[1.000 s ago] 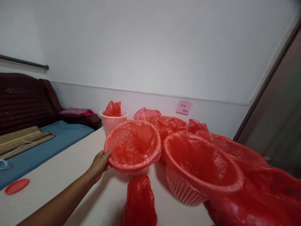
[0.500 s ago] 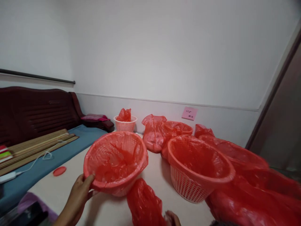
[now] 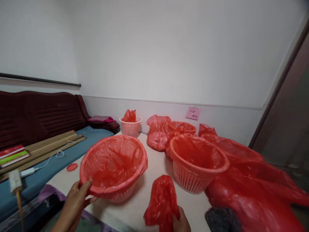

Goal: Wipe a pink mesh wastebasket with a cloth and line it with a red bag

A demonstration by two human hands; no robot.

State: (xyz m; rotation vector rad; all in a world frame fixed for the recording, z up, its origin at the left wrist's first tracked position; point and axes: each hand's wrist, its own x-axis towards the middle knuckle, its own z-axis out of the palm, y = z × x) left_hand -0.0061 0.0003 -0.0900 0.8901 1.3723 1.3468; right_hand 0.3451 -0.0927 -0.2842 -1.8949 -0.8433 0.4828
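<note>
Pink basket point(image 3: 124, 194), red bag point(image 3: 163, 196), cream tabletop point(image 3: 154, 162)

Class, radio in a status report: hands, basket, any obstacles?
Left hand gripping lined basket by the rim. Right hand holding red bag. Second basket right of the bag, apparently not blocking.

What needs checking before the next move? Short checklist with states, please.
1. Left hand gripping the held basket at its rim: ok, thumb on top.
2. Right hand gripping the loose red bag: ok.
3. Liner folded over the held basket's rim: ok along the near side.
4. Held basket's base flat on the tabletop: cannot tell.
5. Held basket apart from the second basket: ok, tabletop shows between them.
6. Bag in the rear basket spread over its rim: not ok, it stands bunched up.
</note>
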